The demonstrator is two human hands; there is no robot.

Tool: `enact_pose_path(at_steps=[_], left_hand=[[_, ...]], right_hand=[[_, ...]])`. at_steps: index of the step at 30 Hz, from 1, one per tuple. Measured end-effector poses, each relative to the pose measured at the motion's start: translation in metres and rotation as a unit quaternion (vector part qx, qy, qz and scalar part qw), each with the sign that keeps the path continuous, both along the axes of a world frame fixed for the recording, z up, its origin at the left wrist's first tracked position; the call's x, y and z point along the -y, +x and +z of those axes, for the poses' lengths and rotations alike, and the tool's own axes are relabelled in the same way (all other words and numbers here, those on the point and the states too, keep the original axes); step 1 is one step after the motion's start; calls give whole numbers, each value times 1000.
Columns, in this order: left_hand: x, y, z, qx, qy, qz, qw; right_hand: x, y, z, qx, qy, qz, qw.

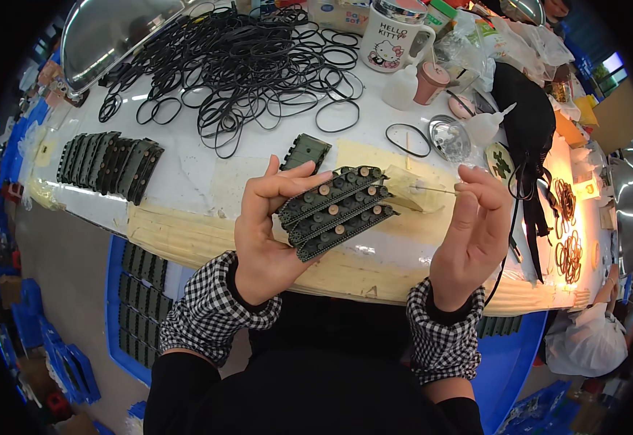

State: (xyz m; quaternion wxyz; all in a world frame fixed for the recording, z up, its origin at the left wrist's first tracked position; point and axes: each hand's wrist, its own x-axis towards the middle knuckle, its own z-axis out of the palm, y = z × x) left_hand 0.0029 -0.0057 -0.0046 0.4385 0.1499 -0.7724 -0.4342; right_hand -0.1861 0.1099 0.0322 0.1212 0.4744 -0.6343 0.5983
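Note:
My left hand (258,250) is closed around a stack of several dark green moulded plastic pieces (337,210), raised above the table's near edge. Small round tan discs and dark round bosses line their upper faces. Off their right ends, my right hand (470,239) pinches a thin, needle-like rod (434,190) that points left toward the stack without visibly touching it. Behind my left fingers a similar green piece (305,151) lies on the table, partly hidden. Farther left, a row of such pieces (110,165) stands side by side.
Black rubber loops (237,69) are heaped at the back. Right of them stand a white mug (396,40), a pink cup (431,81) and a metal dish (448,138). A black cloth bag (523,109) lies farther right. Below the table edge, a blue tray (116,304) holds more green pieces.

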Motion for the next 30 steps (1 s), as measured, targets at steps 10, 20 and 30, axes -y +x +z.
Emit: enact_pose_path(at_steps=[10,20,30], left_hand=[[0,0,2,5,-18,-51,999],[-3,1,4,-12,179,-255,950],[0,1,2,0,176,-259,950]], right_hand=[[-9,-16,10,-209,126,-116,963],[5,32,32,125,56,305,942],[7,36,32,178,78,298,935]])
